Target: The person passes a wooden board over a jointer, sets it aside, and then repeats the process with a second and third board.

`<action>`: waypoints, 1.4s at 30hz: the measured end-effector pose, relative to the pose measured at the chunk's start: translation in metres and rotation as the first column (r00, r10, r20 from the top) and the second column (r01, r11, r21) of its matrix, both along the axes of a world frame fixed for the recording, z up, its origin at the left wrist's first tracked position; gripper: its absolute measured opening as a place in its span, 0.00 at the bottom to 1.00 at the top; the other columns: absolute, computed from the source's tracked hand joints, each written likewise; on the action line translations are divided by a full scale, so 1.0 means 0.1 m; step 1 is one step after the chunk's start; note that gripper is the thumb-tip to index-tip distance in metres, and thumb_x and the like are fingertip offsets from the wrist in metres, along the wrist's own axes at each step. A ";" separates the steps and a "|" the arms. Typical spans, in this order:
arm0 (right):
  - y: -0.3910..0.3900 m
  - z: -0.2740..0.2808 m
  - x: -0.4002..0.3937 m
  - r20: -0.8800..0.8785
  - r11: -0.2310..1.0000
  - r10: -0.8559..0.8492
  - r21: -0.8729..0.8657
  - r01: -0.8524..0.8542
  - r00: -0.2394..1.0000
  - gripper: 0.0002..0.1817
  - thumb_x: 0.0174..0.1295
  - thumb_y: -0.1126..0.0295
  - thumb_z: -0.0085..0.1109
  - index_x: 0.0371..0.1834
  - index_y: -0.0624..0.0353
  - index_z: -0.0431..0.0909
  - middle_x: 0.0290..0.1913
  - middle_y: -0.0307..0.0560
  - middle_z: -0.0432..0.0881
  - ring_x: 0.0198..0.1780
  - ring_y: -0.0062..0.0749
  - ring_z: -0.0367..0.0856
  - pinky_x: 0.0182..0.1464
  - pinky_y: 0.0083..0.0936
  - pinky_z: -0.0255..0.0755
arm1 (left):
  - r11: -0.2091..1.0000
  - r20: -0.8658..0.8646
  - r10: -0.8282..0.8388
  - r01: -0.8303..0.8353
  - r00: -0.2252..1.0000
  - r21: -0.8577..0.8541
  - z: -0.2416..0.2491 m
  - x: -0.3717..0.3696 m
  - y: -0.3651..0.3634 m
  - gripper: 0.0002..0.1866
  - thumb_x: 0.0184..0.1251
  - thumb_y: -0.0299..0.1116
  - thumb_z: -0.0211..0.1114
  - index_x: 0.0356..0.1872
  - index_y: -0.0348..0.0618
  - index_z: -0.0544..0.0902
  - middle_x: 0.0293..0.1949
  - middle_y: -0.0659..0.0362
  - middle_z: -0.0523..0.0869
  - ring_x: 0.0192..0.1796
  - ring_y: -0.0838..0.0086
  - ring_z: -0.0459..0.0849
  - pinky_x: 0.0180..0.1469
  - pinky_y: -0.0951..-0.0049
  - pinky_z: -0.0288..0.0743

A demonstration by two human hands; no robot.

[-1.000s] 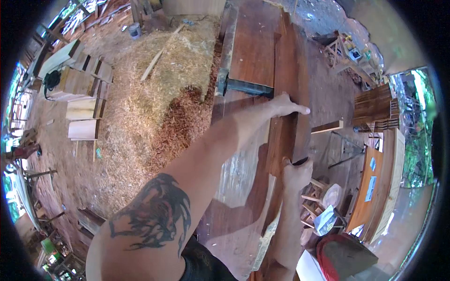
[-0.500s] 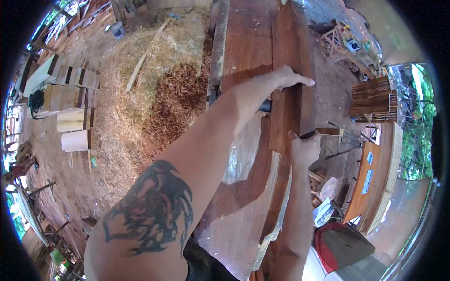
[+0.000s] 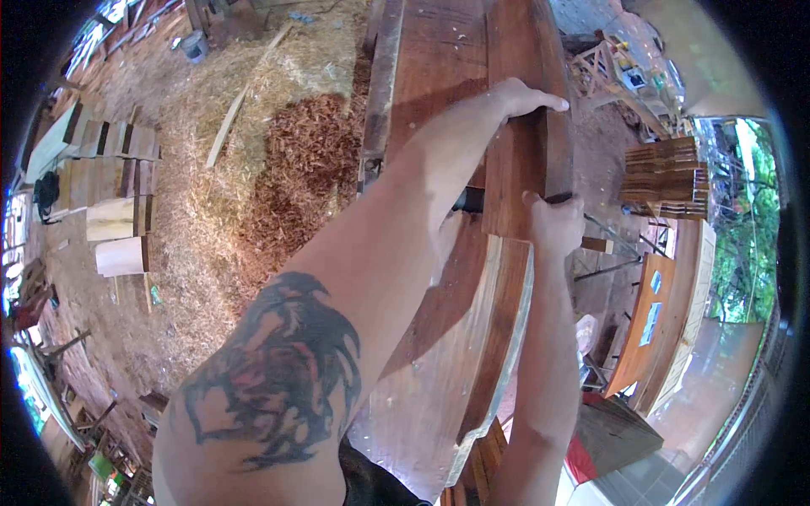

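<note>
A long reddish-brown wooden board (image 3: pixel 513 190) lies lengthwise along a wooden bench (image 3: pixel 439 371). My left hand (image 3: pixel 530 99), on the tattooed arm, is closed over the board farther away, its thumb stretched toward the right edge; its other fingers are mostly hidden. Nearer to me, my right hand (image 3: pixel 557 221) grips at the board's near right end, thumb on top and fingers out of sight. A raised wooden strip (image 3: pixel 557 156) runs along the right side between the hands. Beside the board, under my left forearm, a dark slot (image 3: pixel 470 199) shows in the bench.
Wood shavings (image 3: pixel 295 169) cover the ground to the left, with a thin batten (image 3: pixel 245 101) on them. Stacked light timber blocks (image 3: pixel 122 219) stand farther left. To the right are stacked dark slats (image 3: pixel 664 177) and an orange-brown panel (image 3: pixel 641 325).
Both hands have moved forward, away from me, together with the board. Its near end now lies farther up the bench. The view has shifted slightly.
</note>
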State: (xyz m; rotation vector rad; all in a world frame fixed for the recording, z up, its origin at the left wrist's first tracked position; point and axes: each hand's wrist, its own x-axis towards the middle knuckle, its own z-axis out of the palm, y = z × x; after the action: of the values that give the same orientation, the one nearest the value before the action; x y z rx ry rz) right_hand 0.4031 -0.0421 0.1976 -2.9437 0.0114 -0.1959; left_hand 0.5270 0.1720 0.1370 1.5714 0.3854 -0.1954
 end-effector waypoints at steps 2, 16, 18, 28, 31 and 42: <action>0.08 -0.04 0.16 -0.024 1.000 -0.014 -0.017 0.013 1.000 0.41 0.44 0.46 0.82 0.52 0.69 0.81 0.52 0.66 0.89 0.57 0.62 0.88 0.61 0.50 0.79 | 0.977 0.013 0.212 -0.212 0.977 0.003 -0.04 0.06 -0.04 0.67 0.46 0.70 0.81 0.75 0.20 0.69 0.75 0.34 0.74 0.76 0.46 0.75 0.72 0.51 0.74; 0.57 0.10 0.66 -0.134 1.000 -0.017 -0.015 0.015 0.991 0.48 0.47 0.45 0.79 0.64 0.72 0.77 0.61 0.68 0.86 0.65 0.58 0.85 0.68 0.46 0.78 | 0.611 0.025 0.783 -0.775 0.622 0.163 -0.90 -4.38 -0.87 0.33 0.83 0.42 0.57 0.79 0.30 0.63 0.76 0.40 0.68 0.76 0.55 0.71 0.80 0.56 0.62; 0.63 0.07 0.80 -0.139 1.000 -0.007 -0.001 0.007 0.990 0.48 0.47 0.45 0.78 0.65 0.73 0.76 0.62 0.68 0.86 0.66 0.58 0.85 0.68 0.46 0.77 | 0.708 -0.163 0.697 -0.635 0.698 0.309 -1.15 -4.98 -1.29 0.36 0.84 0.49 0.51 0.80 0.30 0.62 0.73 0.36 0.72 0.76 0.49 0.70 0.79 0.52 0.61; 0.59 0.13 1.15 -0.336 0.979 0.193 0.007 -0.203 0.922 0.52 0.45 0.43 0.79 0.66 0.77 0.76 0.64 0.74 0.83 0.68 0.60 0.83 0.69 0.43 0.77 | 0.700 -0.023 0.610 -0.525 0.792 0.484 -1.22 -5.30 -1.85 0.35 0.81 0.45 0.52 0.77 0.26 0.63 0.68 0.29 0.73 0.70 0.34 0.72 0.76 0.44 0.63; 0.71 0.24 0.77 -0.198 0.966 0.250 -0.015 -0.258 0.948 0.53 0.45 0.42 0.80 0.64 0.78 0.76 0.62 0.75 0.84 0.65 0.63 0.84 0.67 0.45 0.79 | 0.716 -0.018 0.597 -0.523 0.802 0.462 -1.28 -5.31 -1.84 0.38 0.78 0.46 0.55 0.76 0.24 0.63 0.68 0.28 0.73 0.72 0.34 0.72 0.76 0.44 0.65; -0.25 0.68 -2.08 -0.251 0.934 0.349 0.021 -0.356 0.903 0.53 0.49 0.41 0.81 0.66 0.72 0.69 0.56 0.73 0.85 0.56 0.70 0.87 0.59 0.54 0.81 | 0.782 -0.180 0.582 -0.485 0.793 0.391 -1.36 -5.34 -1.84 0.44 0.79 0.59 0.54 0.81 0.31 0.61 0.73 0.31 0.70 0.76 0.37 0.68 0.79 0.45 0.62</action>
State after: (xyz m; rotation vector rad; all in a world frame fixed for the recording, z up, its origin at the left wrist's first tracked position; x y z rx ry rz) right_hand 0.1953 -0.0668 0.2654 -2.9071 -0.4884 0.2327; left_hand -0.0067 -0.0124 0.0013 1.6874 1.1405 0.0961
